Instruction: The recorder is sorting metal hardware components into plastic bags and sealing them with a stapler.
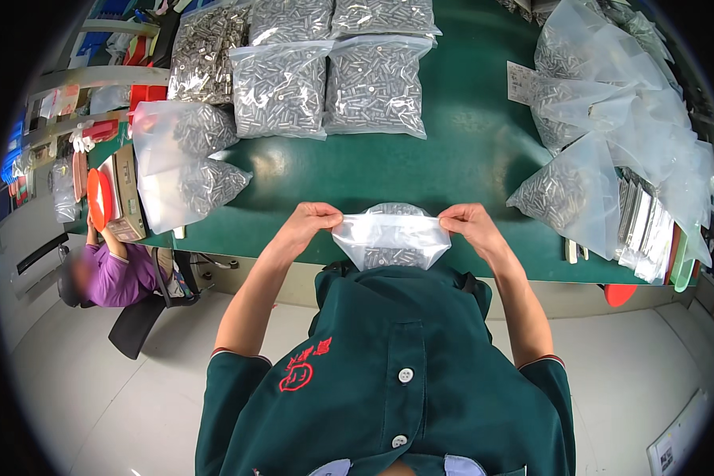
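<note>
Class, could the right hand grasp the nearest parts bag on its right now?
Probably not until freed: the right hand pinches the held bag, though nothing visible blocks its way to that parts bag.

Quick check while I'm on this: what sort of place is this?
Probably a small-parts workshop or factory: filled plastic bags of small metal pieces lie on a green worktable, and a co-worker in purple sits at the left.

translucent bag (pixel 393 236), taut top, metal pieces (pixel 393 257) inside
</note>
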Demonstrator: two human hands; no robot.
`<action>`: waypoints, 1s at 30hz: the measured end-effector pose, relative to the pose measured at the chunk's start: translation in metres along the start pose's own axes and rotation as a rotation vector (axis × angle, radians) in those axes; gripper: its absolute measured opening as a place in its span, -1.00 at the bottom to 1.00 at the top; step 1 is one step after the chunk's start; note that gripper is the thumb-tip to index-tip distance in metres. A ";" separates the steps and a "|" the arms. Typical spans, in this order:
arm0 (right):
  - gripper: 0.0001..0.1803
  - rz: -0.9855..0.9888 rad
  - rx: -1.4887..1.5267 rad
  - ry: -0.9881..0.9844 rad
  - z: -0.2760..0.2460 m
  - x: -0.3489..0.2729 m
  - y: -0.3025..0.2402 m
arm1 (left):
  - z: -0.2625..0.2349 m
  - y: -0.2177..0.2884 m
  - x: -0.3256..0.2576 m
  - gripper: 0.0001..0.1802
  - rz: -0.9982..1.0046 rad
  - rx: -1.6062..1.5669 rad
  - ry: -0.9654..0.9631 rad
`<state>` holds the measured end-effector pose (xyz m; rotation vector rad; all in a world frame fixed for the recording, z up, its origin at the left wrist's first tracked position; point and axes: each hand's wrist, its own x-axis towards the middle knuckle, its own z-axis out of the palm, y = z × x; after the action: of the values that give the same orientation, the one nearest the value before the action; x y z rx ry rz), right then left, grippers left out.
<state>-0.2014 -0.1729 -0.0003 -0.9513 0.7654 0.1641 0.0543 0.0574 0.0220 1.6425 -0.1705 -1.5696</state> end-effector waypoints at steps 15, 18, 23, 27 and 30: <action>-0.85 -0.088 -0.036 0.093 0.016 -0.030 -0.040 | 0.041 0.062 -0.023 -0.76 0.448 0.932 0.015; -0.86 -0.064 -0.084 0.078 0.019 -0.035 -0.047 | 0.061 0.060 -0.023 -0.78 0.677 1.105 0.068; -0.85 -0.032 -0.094 0.023 0.021 -0.039 -0.056 | 0.099 0.052 -0.025 -0.80 0.706 0.972 0.095; -0.85 0.019 0.032 0.010 0.022 -0.038 -0.054 | 0.097 0.040 -0.020 -0.83 0.783 0.987 0.108; -0.86 0.140 0.063 -0.032 0.014 -0.036 -0.048 | 0.094 0.039 -0.019 -0.85 0.877 1.090 0.080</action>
<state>-0.1991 -0.1833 0.0608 -0.8341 0.8033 0.2757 -0.0144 0.0002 0.0736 1.9263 -1.6764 -0.6852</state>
